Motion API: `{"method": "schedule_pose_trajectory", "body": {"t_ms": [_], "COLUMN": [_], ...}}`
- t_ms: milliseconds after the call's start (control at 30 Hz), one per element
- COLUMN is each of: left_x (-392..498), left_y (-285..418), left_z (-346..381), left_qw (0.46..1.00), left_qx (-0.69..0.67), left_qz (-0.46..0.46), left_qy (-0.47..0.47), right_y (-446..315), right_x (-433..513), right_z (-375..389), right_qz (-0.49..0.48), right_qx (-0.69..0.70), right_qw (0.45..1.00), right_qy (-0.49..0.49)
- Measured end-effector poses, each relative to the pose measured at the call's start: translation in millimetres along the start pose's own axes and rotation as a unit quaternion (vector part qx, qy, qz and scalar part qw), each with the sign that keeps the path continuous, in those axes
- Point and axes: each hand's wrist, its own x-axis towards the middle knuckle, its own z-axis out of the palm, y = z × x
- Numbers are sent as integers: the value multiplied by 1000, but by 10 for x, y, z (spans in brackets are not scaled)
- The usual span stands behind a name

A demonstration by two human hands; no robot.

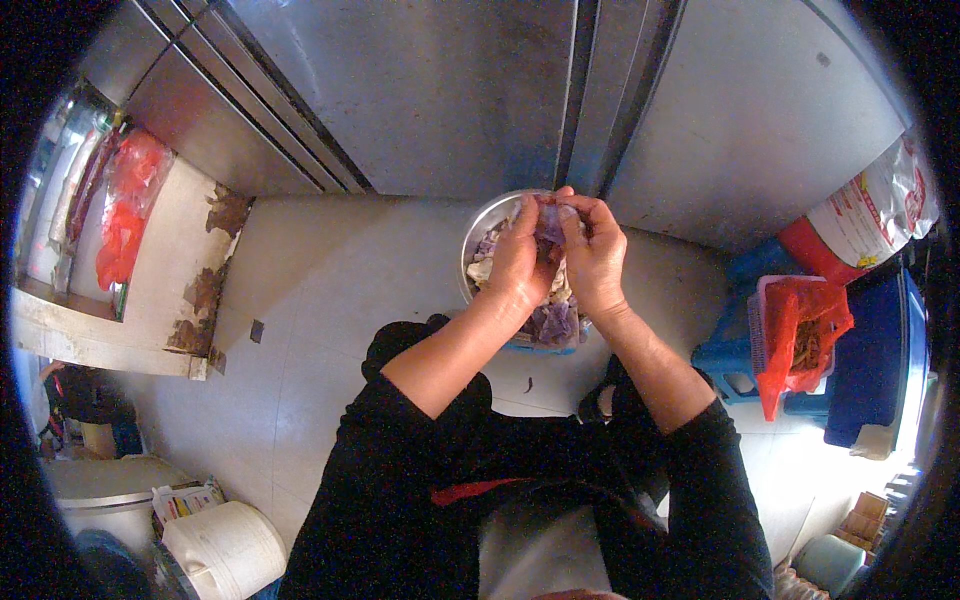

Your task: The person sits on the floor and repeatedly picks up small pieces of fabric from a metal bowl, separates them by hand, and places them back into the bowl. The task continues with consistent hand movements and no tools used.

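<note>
Between the fingertips of both hands is a purple, thin-skinned piece of produce (553, 223), whose exact kind I cannot tell. My left hand (519, 259) holds it from the left, and my right hand (598, 251) pinches it from the right. Under them stands a round metal bowl (466, 251) with cream and purple pieces (481, 271) inside. My hands and forearms hide much of it. Closer to my body, a blue container (541, 349) carries more purple scraps (553, 324), partly covered by my wrists.
Steel cabinet fronts (435, 97) rise just beyond the bowl. At right, a red plastic bag (784, 337) lines a basket on a blue stool (724, 360), near a large printed sack (855, 210). A white plastic jug (225, 551) lies lower left. One dark scrap (529, 385) is on the tiled floor.
</note>
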Motion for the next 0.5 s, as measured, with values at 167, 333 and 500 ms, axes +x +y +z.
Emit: {"method": "schedule_pose_trajectory", "body": {"t_ms": [167, 333, 500], "left_x": [-36, -62, 20], "left_y": [78, 40, 81], "left_z": [71, 77, -31], "left_qw": [999, 976, 979], "left_qx": [5, 168, 167], "left_qz": [43, 137, 118], "left_qy": [18, 26, 0], "right_y": [-11, 10, 22], "right_x": [19, 24, 72], "right_z": [-1, -11, -93], "right_qz": [121, 120, 187], "right_qx": [117, 153, 176], "right_qw": [986, 977, 958], "right_qy": [-24, -88, -126]}}
